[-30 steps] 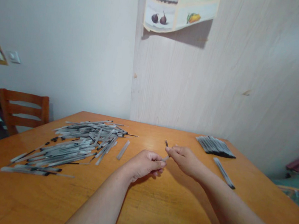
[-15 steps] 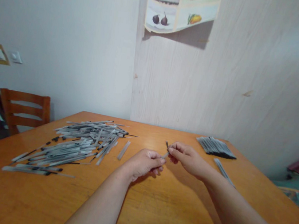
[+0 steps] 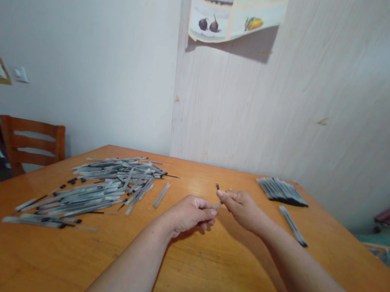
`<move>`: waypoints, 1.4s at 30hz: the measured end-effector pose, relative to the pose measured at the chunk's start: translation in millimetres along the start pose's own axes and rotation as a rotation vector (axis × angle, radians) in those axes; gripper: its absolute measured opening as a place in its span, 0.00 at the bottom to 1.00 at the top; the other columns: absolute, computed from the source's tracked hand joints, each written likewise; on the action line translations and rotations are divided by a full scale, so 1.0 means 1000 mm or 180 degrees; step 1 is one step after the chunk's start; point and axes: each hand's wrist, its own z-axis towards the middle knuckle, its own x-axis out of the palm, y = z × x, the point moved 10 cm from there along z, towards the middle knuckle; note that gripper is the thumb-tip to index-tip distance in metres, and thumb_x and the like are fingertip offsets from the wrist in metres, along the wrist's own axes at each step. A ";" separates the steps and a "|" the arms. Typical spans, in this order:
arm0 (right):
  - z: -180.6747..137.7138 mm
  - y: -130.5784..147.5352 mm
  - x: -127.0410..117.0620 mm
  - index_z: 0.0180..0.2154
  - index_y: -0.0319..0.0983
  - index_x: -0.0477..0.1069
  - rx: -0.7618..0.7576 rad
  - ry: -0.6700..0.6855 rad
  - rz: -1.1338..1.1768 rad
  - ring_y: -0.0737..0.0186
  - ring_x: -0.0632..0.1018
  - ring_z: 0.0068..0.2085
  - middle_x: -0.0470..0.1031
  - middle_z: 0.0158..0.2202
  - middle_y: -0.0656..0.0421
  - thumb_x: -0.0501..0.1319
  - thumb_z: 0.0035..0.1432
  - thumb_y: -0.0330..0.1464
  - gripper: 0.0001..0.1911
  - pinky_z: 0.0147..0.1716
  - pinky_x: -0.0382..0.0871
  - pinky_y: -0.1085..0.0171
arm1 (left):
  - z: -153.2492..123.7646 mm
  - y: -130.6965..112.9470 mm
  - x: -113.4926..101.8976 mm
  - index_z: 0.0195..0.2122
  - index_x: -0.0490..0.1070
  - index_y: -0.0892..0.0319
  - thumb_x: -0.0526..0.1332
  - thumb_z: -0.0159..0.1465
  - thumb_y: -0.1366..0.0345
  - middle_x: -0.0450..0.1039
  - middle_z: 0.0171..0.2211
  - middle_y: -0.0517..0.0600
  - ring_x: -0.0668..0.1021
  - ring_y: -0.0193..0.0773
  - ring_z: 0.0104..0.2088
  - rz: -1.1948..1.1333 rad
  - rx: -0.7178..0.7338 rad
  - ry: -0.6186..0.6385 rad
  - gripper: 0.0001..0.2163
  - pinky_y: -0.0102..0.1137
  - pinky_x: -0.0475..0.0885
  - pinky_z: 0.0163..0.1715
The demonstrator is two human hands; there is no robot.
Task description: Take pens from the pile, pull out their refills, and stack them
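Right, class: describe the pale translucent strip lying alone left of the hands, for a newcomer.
On the orange wooden table, find the heap of thin grey-black sticks at left. Between it and the bare left hand lies the pale translucent strip, apart and showing no black.

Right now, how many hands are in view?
2: the left hand gripping a slender translucent piece; the right hand just beyond, holding a thin dark stick. No others show.

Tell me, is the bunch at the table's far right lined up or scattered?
Lined up: its slim sticks lie side by side, with black ends together along one edge.
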 end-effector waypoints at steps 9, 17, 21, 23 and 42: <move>-0.005 0.010 -0.013 0.30 0.39 0.67 0.0164 -0.0028 0.0618 0.66 0.69 0.28 0.67 0.25 0.61 0.54 0.63 0.49 0.20 0.30 0.62 0.65 | -0.001 0.001 -0.007 0.37 0.75 0.66 0.65 0.58 0.55 0.75 0.29 0.54 0.73 0.31 0.24 -0.0116 -0.0026 -0.0143 0.16 0.28 0.67 0.27; -0.006 0.009 -0.011 0.28 0.40 0.65 0.0243 0.0042 0.0431 0.66 0.67 0.26 0.66 0.23 0.62 0.56 0.61 0.47 0.18 0.27 0.60 0.66 | -0.002 0.000 -0.005 0.32 0.74 0.64 0.66 0.57 0.53 0.75 0.28 0.53 0.73 0.30 0.24 -0.0100 -0.0089 -0.0143 0.16 0.27 0.66 0.27; -0.004 0.011 -0.013 0.24 0.41 0.61 0.0050 -0.0112 -0.0116 0.66 0.65 0.26 0.63 0.23 0.63 0.54 0.63 0.44 0.19 0.26 0.57 0.65 | -0.001 0.000 -0.002 0.32 0.74 0.64 0.67 0.55 0.51 0.75 0.28 0.52 0.73 0.31 0.24 -0.0033 -0.0048 -0.0090 0.18 0.29 0.68 0.28; -0.003 0.010 -0.012 0.22 0.41 0.59 -0.0013 -0.0156 -0.0294 0.66 0.63 0.26 0.61 0.22 0.63 0.52 0.63 0.44 0.20 0.26 0.55 0.65 | -0.001 0.000 0.000 0.31 0.74 0.64 0.67 0.54 0.51 0.75 0.28 0.52 0.73 0.31 0.24 0.0000 -0.0038 -0.0047 0.18 0.29 0.68 0.28; -0.006 0.012 -0.008 0.30 0.38 0.68 0.0275 0.0119 0.1181 0.67 0.67 0.28 0.68 0.26 0.62 0.60 0.58 0.48 0.19 0.31 0.63 0.65 | -0.006 -0.003 -0.001 0.43 0.74 0.65 0.65 0.58 0.48 0.76 0.31 0.55 0.75 0.32 0.25 -0.0449 -0.0058 0.0080 0.23 0.29 0.67 0.28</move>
